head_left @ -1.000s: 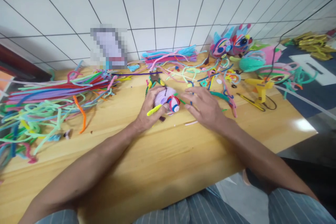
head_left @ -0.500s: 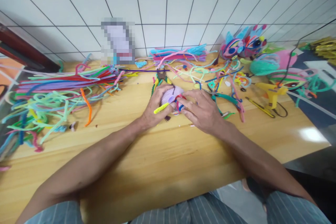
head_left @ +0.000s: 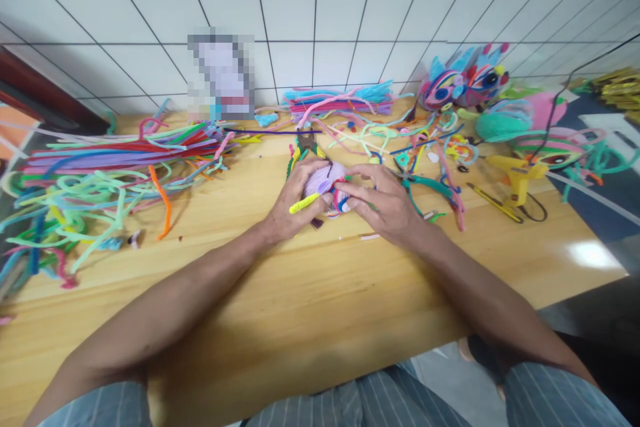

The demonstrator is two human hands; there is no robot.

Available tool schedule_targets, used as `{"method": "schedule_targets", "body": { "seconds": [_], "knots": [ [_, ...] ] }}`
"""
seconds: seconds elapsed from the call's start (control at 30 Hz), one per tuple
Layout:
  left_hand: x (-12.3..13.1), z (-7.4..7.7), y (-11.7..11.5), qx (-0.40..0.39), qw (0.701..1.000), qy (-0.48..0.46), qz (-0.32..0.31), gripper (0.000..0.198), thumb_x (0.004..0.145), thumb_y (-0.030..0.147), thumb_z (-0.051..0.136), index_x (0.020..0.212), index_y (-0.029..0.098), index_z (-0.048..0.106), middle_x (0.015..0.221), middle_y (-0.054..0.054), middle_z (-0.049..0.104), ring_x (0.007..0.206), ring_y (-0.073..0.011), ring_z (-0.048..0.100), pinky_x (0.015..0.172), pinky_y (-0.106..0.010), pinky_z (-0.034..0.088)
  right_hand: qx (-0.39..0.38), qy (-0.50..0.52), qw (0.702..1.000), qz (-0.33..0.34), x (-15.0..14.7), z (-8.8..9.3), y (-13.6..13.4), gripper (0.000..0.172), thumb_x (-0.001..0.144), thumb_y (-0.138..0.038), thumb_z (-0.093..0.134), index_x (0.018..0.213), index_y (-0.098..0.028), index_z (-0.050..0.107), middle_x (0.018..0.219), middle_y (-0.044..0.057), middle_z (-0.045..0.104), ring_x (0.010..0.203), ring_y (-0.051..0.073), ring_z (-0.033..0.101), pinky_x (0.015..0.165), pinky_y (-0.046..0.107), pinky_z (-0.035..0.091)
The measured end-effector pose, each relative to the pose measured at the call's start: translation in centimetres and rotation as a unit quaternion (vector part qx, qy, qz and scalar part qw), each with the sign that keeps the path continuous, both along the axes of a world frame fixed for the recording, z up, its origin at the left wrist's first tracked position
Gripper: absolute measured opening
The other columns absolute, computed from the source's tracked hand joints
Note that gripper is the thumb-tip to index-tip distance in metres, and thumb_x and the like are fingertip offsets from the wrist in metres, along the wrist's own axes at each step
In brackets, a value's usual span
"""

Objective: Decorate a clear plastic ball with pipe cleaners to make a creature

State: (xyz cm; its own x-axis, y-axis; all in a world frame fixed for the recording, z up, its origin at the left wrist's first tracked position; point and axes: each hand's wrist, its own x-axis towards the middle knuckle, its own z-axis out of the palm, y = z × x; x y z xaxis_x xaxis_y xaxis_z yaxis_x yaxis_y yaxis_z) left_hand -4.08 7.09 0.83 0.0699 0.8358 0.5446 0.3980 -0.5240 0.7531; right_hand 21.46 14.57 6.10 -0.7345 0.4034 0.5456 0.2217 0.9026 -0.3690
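Between my hands is a rounded lilac pipe-cleaner figure with red, blue and white bands on its right side. My left hand wraps round its left side, thumb on the front. A yellow coiled pipe-cleaner piece sticks out over that thumb. On the banded side, the fingertips of my right hand press closed against the red and blue strips. Just behind the figure lie pliers with green and yellow handles. Teal-handled pliers rest right of my right hand.
Bundled pipe cleaners and a green tangle cover the left side. Another bundle lies by the tiled wall. Finished fuzzy figures stand at the back right. A yellow glue gun and a yellow cutter knife lie at right.
My right fingertips have shifted slightly on the figure, and more of its blue and white banding shows. My left hand keeps its hold. The whole view has moved a little.
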Motion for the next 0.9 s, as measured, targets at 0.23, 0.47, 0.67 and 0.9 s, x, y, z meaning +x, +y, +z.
{"method": "schedule_targets", "body": {
  "seconds": [0.23,0.47,0.67,0.9],
  "knots": [
    [-0.18,0.02,0.1,-0.017,1.0,-0.018,-0.012,0.06,0.111,0.063,0.068,0.159,0.028,0.058,0.158,-0.015,0.063,0.151,-0.0337,0.061,0.13,-0.054,0.052,-0.122,0.019,0.992,0.025,0.11,0.14,0.06,0.035,0.119,-0.04,0.061,0.148,-0.035,0.08,0.146,0.011,0.071,0.138,0.028,0.07,0.117,0.052,0.062],
    [-0.12,0.08,0.06,-0.023,0.999,-0.029,-0.015,0.062,0.109,0.064,0.071,0.158,0.028,0.058,0.156,-0.015,0.064,0.148,-0.034,0.062,0.129,-0.056,0.053,-0.149,0.023,0.988,0.026,-0.04,0.07,0.08,0.036,0.119,-0.043,0.059,0.147,-0.037,0.081,0.147,0.011,0.07,0.138,0.029,0.069,0.114,0.052,0.064],
    [-0.03,0.19,-0.04,-0.026,0.999,-0.036,-0.003,0.064,0.108,0.068,0.069,0.158,0.029,0.06,0.157,-0.015,0.065,0.148,-0.0356,0.062,0.129,-0.059,0.053,-0.146,0.023,0.989,0.027,-0.04,-0.22,0.18,0.037,0.12,-0.043,0.057,0.149,-0.035,0.08,0.147,0.012,0.069,0.138,0.03,0.068,0.115,0.053,0.063],
    [0.28,0.82,0.53,-0.054,0.997,-0.045,0.03,0.054,0.106,0.064,0.072,0.147,0.029,0.071,0.152,-0.012,0.072,0.153,-0.0344,0.061,0.135,-0.057,0.045,-0.125,0.021,0.992,0.021,-0.13,-0.45,0.0,0.039,0.12,-0.039,0.055,0.151,-0.036,0.079,0.147,0.013,0.068,0.137,0.029,0.069,0.112,0.053,0.064]
  ]
}}
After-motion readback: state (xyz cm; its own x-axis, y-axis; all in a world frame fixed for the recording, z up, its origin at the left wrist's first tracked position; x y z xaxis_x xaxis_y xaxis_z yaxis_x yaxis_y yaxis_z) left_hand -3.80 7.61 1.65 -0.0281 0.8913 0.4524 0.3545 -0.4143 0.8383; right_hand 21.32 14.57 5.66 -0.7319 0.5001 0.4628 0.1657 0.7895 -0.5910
